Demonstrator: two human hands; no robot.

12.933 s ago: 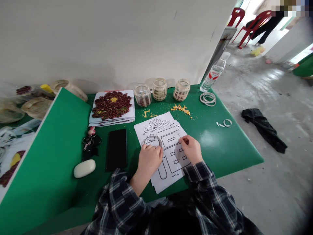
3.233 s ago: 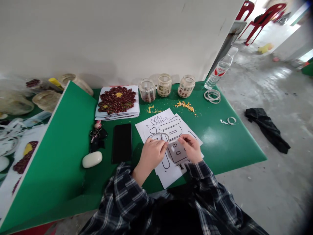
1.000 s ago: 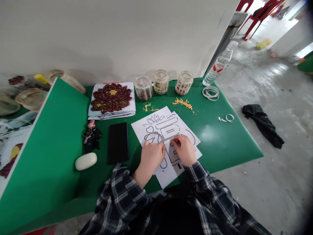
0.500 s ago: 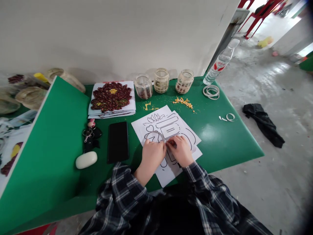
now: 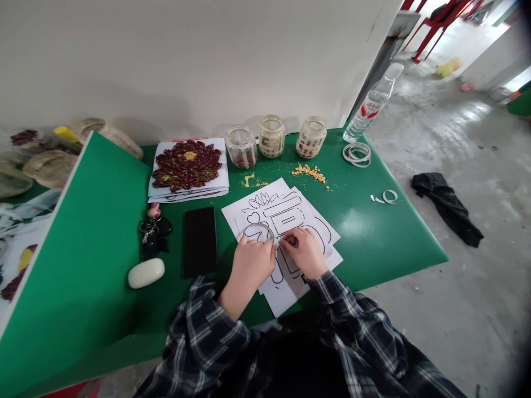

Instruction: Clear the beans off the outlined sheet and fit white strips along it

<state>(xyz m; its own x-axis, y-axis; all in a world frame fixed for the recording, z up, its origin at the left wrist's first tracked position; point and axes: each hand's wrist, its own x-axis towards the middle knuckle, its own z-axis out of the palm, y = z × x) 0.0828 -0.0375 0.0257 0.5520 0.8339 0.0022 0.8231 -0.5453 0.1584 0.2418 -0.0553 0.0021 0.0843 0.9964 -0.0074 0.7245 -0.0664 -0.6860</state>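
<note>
- Left hand point(image 5: 251, 265): fingers curled closed on the lower edge of a greyish ring point(image 5: 269, 228), over the printed sheets point(image 5: 284, 299).
- Right hand point(image 5: 306, 254): thumb and fingertips drawn together just beside the left; whether they pinch anything, I cannot tell.
- Black phone point(image 5: 199, 243): flat on the green table point(image 5: 373, 249), left of the sheets.
- Yellow kernels point(image 5: 310, 173): scattered beyond the sheets.
- Three jars point(image 5: 241, 146): upright near the wall point(image 5: 199, 66).

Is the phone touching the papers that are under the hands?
Apart. The head view shows it: a strip of green table lies between the right edge of the phone and the papers.
</note>
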